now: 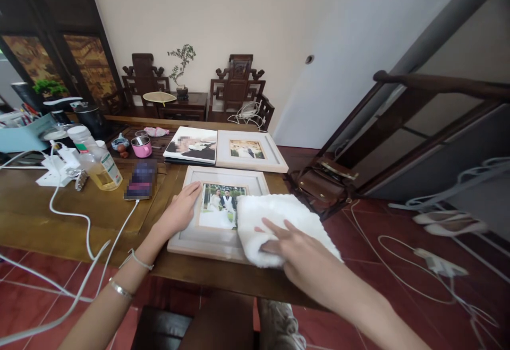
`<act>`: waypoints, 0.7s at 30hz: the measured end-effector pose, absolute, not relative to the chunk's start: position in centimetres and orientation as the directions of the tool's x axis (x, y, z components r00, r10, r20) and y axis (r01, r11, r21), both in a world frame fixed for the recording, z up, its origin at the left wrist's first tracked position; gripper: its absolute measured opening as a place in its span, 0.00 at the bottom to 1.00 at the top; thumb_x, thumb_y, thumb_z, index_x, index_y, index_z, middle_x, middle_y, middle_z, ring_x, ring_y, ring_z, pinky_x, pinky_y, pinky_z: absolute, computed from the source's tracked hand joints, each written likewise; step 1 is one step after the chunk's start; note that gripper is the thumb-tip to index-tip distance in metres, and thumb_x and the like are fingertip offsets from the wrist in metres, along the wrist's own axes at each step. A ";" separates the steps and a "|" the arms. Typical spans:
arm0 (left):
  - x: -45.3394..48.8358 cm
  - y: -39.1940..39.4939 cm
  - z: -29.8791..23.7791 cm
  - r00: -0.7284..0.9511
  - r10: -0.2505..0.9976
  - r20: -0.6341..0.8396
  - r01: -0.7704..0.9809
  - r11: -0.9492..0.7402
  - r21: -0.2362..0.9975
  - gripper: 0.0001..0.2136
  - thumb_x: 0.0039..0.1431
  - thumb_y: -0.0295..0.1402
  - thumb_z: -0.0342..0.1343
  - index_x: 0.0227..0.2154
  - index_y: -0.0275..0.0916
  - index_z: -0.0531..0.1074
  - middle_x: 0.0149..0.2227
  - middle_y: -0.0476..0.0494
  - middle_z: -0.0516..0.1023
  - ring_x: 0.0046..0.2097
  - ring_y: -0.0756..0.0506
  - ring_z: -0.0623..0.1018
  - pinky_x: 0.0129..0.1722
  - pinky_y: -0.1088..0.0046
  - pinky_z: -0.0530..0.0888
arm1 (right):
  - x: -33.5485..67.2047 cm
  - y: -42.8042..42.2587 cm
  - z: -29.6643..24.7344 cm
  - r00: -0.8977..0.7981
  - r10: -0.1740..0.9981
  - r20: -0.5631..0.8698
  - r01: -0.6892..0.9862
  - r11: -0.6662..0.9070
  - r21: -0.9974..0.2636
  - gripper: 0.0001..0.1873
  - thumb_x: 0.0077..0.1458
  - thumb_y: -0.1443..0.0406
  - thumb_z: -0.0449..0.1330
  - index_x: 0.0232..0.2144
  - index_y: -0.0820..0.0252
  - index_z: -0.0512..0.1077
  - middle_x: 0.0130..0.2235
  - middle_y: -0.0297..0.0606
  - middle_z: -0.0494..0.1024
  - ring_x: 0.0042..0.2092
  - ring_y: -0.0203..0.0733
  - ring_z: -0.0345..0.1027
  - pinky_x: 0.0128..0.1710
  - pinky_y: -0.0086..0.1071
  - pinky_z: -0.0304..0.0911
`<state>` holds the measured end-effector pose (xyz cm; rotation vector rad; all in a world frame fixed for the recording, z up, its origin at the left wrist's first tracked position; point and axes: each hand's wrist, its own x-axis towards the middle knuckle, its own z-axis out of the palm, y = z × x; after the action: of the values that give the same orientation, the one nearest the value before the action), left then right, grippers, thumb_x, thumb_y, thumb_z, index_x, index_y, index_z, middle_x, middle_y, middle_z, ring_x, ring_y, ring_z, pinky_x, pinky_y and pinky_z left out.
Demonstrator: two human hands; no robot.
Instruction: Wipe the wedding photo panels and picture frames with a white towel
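Observation:
A light wooden picture frame (pixel 229 249) with a wedding photo (pixel 223 212) lies face up on the table in front of me. My left hand (pixel 185 206) rests over its left border, fingers stretched out and close together; the thumb is hidden. On the right part of the frame, my right hand (pixel 292 246) presses a fluffy white cloth (pixel 295 214), with some fingers sunk or curled into it. The cloth covers the frame's right side and drapes past the table's edge. A second framed photo (pixel 255 153) and a white-edged picture panel (pixel 189 145) lie side by side just behind.
On the wooden table (pixel 107 222) at left are a phone (pixel 141 180) on its cable, an oil-coloured bottle (pixel 101 167), a power strip (pixel 58 172) and a pink cup (pixel 141 147). A brown bag (pixel 324 185) sits right; cables trail over the red floor (pixel 358 265).

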<state>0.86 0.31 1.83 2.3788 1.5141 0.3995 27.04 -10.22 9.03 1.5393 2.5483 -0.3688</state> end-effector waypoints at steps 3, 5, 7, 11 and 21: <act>0.9 0.3 2.0 0.405 0.912 0.070 0.827 -0.398 0.398 0.33 0.52 0.16 0.40 0.63 0.37 0.56 0.67 0.38 0.53 0.67 0.41 0.54 0.60 0.50 0.62 | 28.4 -8.4 8.7 -0.410 0.896 -0.168 0.912 0.400 -0.094 0.37 0.38 0.83 0.45 0.50 0.59 0.72 0.61 0.48 0.65 0.63 0.49 0.55 0.60 0.47 0.55; 1.0 0.2 2.2 0.400 0.915 0.055 0.829 -0.387 0.404 0.32 0.52 0.16 0.39 0.62 0.36 0.56 0.66 0.37 0.53 0.67 0.40 0.54 0.60 0.49 0.62 | 28.9 -6.1 8.3 -0.336 0.941 -0.039 0.942 0.335 -0.028 0.37 0.42 0.82 0.46 0.56 0.64 0.67 0.61 0.54 0.63 0.61 0.53 0.59 0.56 0.47 0.59; 1.1 0.1 2.4 0.393 0.919 0.038 0.833 -0.374 0.407 0.32 0.53 0.16 0.39 0.62 0.35 0.56 0.66 0.36 0.53 0.67 0.40 0.54 0.60 0.48 0.62 | 28.8 -3.2 7.8 -0.289 0.949 0.127 0.957 0.285 0.052 0.35 0.45 0.82 0.46 0.57 0.66 0.65 0.60 0.56 0.64 0.61 0.56 0.57 0.56 0.49 0.58; 1.2 0.1 2.5 0.381 0.923 0.043 0.835 -0.364 0.413 0.31 0.54 0.16 0.39 0.62 0.35 0.57 0.66 0.37 0.54 0.67 0.40 0.54 0.60 0.48 0.62 | 27.4 1.8 6.7 -0.384 0.889 0.249 0.920 0.346 0.182 0.32 0.48 0.81 0.48 0.55 0.65 0.67 0.63 0.53 0.59 0.65 0.61 0.47 0.58 0.55 0.50; 1.0 0.8 0.9 0.388 0.909 0.150 0.816 -0.415 0.403 0.31 0.54 0.16 0.39 0.61 0.36 0.58 0.66 0.39 0.56 0.66 0.45 0.57 0.64 0.56 0.57 | 24.5 -6.1 5.7 -0.490 0.870 -0.064 0.869 0.493 0.046 0.33 0.45 0.79 0.51 0.55 0.62 0.69 0.62 0.55 0.61 0.64 0.64 0.47 0.61 0.60 0.41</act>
<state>0.97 0.78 0.91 2.3862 1.5213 0.5106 24.47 -6.11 5.72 1.5437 2.6457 0.0120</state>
